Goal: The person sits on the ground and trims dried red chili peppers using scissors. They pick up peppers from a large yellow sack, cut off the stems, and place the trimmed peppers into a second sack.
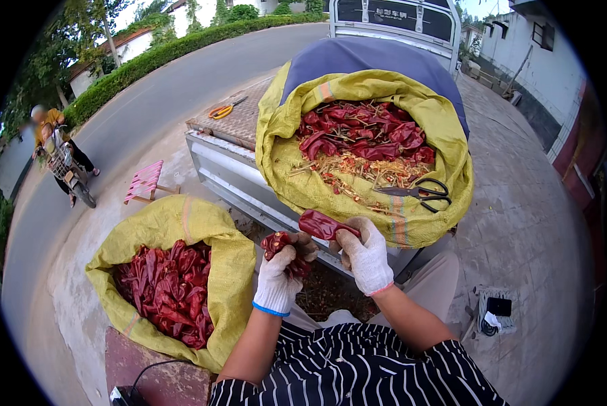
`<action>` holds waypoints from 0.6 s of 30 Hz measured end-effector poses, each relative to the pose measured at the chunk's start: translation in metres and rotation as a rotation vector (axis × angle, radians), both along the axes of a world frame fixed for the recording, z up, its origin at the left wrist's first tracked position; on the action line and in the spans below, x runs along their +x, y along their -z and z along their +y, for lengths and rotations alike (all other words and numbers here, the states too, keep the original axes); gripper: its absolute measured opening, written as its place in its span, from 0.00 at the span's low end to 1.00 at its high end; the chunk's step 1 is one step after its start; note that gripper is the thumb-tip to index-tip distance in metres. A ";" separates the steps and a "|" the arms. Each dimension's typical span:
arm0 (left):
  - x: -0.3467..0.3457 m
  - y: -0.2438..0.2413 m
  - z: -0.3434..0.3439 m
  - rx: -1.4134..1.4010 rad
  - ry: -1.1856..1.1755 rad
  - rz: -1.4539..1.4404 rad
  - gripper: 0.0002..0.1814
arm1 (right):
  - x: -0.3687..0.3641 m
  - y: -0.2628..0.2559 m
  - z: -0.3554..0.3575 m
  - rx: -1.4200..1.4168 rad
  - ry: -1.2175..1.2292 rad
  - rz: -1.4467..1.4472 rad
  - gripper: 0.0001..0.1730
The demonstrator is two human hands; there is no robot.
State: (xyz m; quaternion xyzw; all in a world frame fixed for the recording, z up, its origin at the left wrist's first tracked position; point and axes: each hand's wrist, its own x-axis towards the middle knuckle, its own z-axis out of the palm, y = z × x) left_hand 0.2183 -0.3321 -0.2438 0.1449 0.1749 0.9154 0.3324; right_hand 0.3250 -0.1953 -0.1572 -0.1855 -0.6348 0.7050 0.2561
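Observation:
My left hand (283, 274), in a white knit work glove with a soiled palm, grips a bunch of dried red chili peppers (277, 243). Beside it, my gloved right hand (367, 254) pinches one large dried red pepper (323, 225) that points left. Ahead lies a yellow woven sack (278, 167) with its mouth rolled open, holding stemmed dried peppers (354, 129) and a litter of stems and seeds (369, 170). Black-handled scissors (417, 193) rest on its near right side. To my left, a second yellow woven sack (229, 289) is filled with dark red peppers (169, 289).
The far sack sits on a metal truck bed (232, 175), where orange-handled shears (227, 108) lie. A pink-strapped folding stool (146, 180) stands at left; another stool (506, 322) at right bears small items. A person (49, 132) is on a two-wheeler (69, 175) on the road.

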 end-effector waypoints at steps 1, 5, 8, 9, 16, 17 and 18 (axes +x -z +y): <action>-0.003 0.001 0.005 0.014 0.004 0.004 0.16 | 0.000 0.004 0.001 -0.018 0.008 0.020 0.14; 0.003 -0.009 0.009 -0.065 -0.057 -0.037 0.14 | -0.004 0.019 -0.003 0.164 0.046 0.034 0.13; 0.013 -0.016 0.001 -0.120 -0.117 -0.056 0.12 | -0.002 0.042 -0.011 0.653 0.120 0.168 0.12; 0.019 -0.012 0.000 -0.152 -0.095 -0.103 0.13 | 0.005 0.047 -0.009 0.784 0.102 0.151 0.12; 0.021 0.005 0.037 -0.251 -0.045 -0.080 0.20 | 0.010 0.056 0.003 1.276 0.059 0.037 0.10; 0.016 0.004 0.036 -0.275 -0.070 -0.051 0.20 | 0.007 0.054 0.003 1.312 0.058 0.040 0.10; 0.017 0.004 0.038 -0.308 -0.069 -0.028 0.21 | 0.003 0.053 0.002 1.345 0.060 0.051 0.10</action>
